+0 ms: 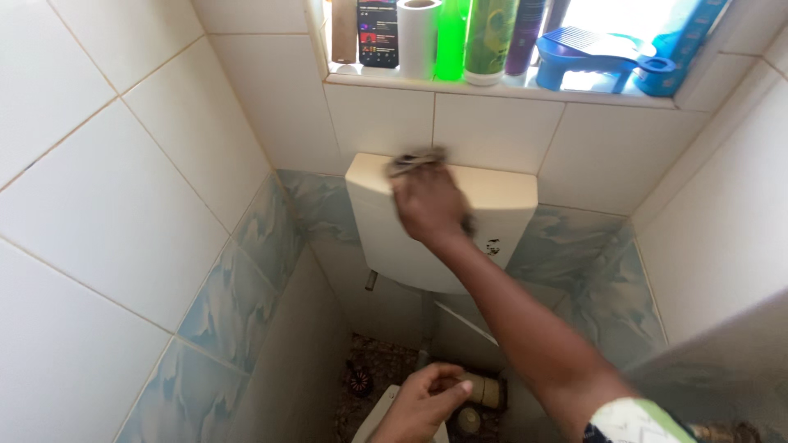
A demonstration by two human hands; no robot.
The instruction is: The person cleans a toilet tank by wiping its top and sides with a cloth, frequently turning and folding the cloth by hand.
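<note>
The right hand point(428, 203) was pressed flat on the top front edge of a cream toilet cistern point(386, 238), fingers closed over a dark, blurred cloth point(416, 159) that stuck out above the knuckles and lay against the cistern lid. The arm reached up to it from the lower right corner, where a patterned sleeve point(636, 422) showed.

The left hand point(423, 402) was low at the bottom edge, fingers curled loosely over the white rim of what seemed to be the toilet point(371, 418); whether it gripped anything I could not tell. Just right of it stood a short yellowish pipe fitting point(486, 390), and a thin pipe point(465, 321) ran down at a slant under the cistern.

Above the cistern, on a tiled window ledge point(492, 89), stood a row of containers: a dark phone point(377, 33) propped upright with its screen lit, a white paper roll point(418, 37) just beside it, a bright green bottle point(452, 37), a green printed can point(489, 41) and a purple bottle point(524, 37), all close together. Their contents could not be seen. To the right lay a blue plastic dustpan point(587, 51) against the bright window.

White wall tiles point(107, 197) with a band of blue marbled tiles point(246, 279) closed in both sides.
</note>
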